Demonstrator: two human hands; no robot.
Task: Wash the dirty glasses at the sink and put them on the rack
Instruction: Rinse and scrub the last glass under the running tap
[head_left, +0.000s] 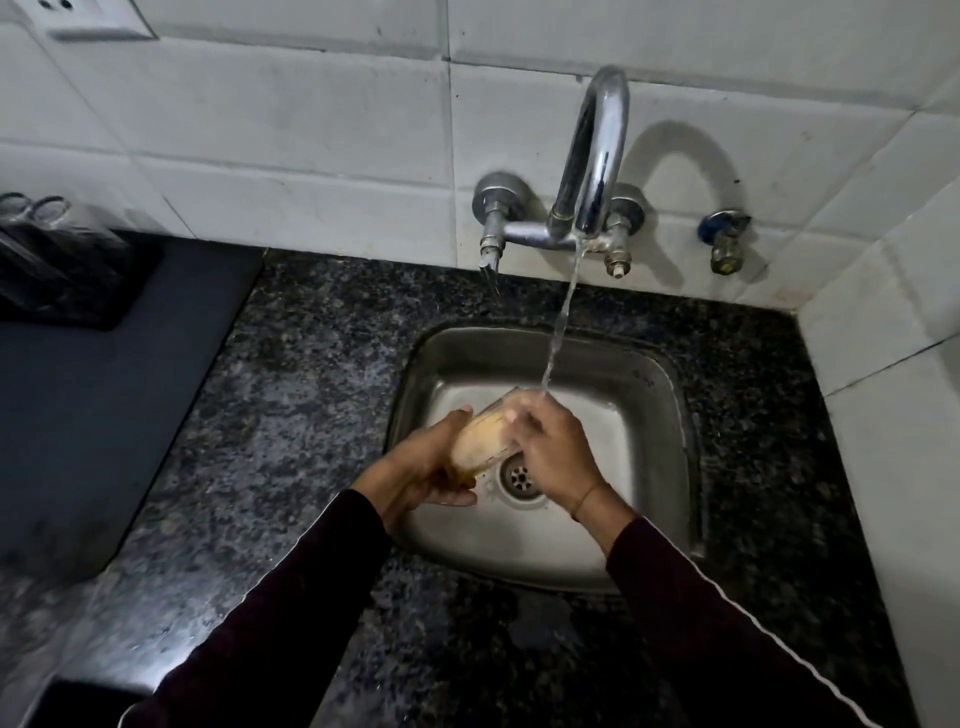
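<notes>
Over the middle of a steel sink (670, 415), a left hand (426, 462) grips a tilted, yellow-stained glass (480, 439) at its base; the right hand (553, 447) curls round its rim under the tap's (597, 156) stream; more glasses (36, 213) stand at the counter's far-left edge.

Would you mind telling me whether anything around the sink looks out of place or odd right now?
Mostly fine: both hands hold the glass over the sink. One oddity: besides the main stream from the spout, water dribbles from the left tap valve onto the granite counter, suggesting a leak.
</notes>
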